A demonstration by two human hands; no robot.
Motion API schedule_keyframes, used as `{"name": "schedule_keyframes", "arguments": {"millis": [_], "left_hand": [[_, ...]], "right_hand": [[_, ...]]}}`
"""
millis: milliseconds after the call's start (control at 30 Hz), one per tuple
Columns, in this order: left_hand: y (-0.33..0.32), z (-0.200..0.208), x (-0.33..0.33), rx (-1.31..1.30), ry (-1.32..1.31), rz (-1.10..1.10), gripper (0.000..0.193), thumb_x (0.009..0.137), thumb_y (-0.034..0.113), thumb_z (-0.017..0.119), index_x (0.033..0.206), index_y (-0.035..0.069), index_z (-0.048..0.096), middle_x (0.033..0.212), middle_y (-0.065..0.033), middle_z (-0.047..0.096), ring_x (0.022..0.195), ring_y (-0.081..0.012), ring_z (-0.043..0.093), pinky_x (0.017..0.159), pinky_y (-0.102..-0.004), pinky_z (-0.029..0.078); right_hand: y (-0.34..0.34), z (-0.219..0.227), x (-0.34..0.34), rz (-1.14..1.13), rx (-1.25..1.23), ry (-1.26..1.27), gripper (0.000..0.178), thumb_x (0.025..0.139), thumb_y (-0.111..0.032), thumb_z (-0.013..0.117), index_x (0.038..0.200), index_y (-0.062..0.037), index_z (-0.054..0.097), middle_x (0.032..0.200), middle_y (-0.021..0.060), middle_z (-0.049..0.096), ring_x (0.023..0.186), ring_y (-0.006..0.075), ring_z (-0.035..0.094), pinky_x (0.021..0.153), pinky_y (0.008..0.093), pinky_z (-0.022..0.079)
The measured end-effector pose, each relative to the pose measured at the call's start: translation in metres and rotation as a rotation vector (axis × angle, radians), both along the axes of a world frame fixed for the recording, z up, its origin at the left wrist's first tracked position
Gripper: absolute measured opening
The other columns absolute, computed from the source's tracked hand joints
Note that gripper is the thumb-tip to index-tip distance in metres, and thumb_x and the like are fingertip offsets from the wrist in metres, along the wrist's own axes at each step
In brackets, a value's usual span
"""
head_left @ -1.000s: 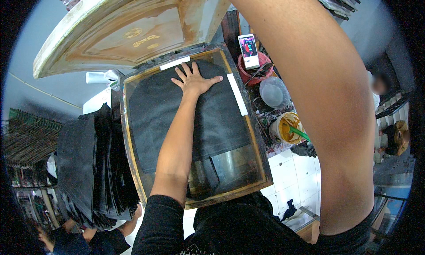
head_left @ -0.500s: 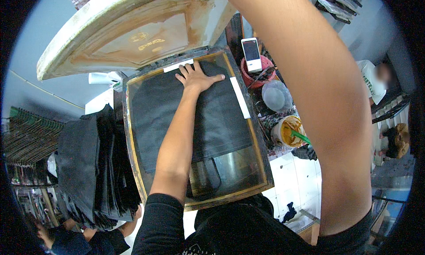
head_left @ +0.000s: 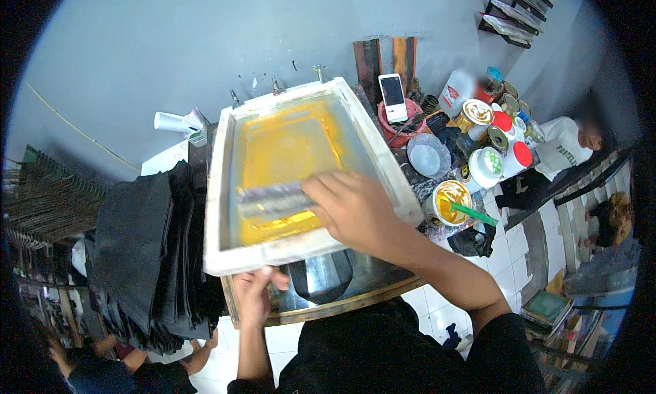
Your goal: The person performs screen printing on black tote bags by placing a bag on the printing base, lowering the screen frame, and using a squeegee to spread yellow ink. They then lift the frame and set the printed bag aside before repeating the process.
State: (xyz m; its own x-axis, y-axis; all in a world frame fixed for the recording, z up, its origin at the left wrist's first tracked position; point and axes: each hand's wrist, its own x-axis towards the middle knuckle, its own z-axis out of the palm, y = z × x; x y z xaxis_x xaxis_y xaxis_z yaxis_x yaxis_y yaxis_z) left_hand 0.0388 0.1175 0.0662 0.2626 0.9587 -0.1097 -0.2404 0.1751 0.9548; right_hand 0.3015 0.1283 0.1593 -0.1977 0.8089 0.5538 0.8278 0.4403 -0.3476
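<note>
A screen printing frame (head_left: 213,209) with pale wooden rails lies lowered over the glass-topped board (head_left: 372,274). Wet yellow ink (head_left: 283,148) covers much of its mesh. My right hand (head_left: 348,206) is closed around the right end of a squeegee (head_left: 270,201), blurred by motion, laid crosswise over the lower part of the mesh. At the frame's near left corner, my left hand (head_left: 253,295) is just below the rail, thumb and fingers apart; some fingers are hidden. The black fabric piece seen earlier is hidden beneath the frame.
Black fabric pieces (head_left: 130,250) hang in a stack on the left. To the right stand an ink tub (head_left: 444,216) with a green-handled spatula (head_left: 475,213), a bowl (head_left: 428,156), a phone (head_left: 393,97) and several jars (head_left: 485,168). Other people are at both sides.
The raised screen frame has come down over the black fabric. My left hand has drawn back from the fabric to the near edge. My right hand has come down and now holds the squeegee.
</note>
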Motion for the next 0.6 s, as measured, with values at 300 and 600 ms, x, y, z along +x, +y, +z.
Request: {"name": "schedule_keyframes", "arguments": {"millis": [300, 600], "left_hand": [[-0.02, -0.054, -0.008, -0.277, 0.211, -0.096, 0.031, 0.097, 0.02, 0.072, 0.071, 0.004, 0.067, 0.06, -0.0055, 0.064, 0.044, -0.0082, 0.048, 0.044, -0.024, 0.035], [-0.019, -0.063, -0.011, -0.293, 0.224, -0.102, 0.027, 0.096, 0.021, 0.073, 0.076, 0.003, 0.067, 0.061, -0.0049, 0.064, 0.043, -0.007, 0.046, 0.042, -0.0247, 0.033]], "right_hand": [[0.026, -0.06, 0.008, 0.072, -0.225, -0.092, 0.023, 0.086, -0.019, 0.071, 0.102, -0.0051, 0.061, 0.09, 0.014, 0.065, 0.093, 0.0368, 0.066, 0.08, 0.0471, 0.051], [-0.028, -0.045, 0.011, 0.117, -0.345, -0.308, 0.026, 0.085, -0.016, 0.069, 0.106, -0.0045, 0.058, 0.098, 0.0139, 0.067, 0.093, 0.0367, 0.066, 0.076, 0.0492, 0.052]]}}
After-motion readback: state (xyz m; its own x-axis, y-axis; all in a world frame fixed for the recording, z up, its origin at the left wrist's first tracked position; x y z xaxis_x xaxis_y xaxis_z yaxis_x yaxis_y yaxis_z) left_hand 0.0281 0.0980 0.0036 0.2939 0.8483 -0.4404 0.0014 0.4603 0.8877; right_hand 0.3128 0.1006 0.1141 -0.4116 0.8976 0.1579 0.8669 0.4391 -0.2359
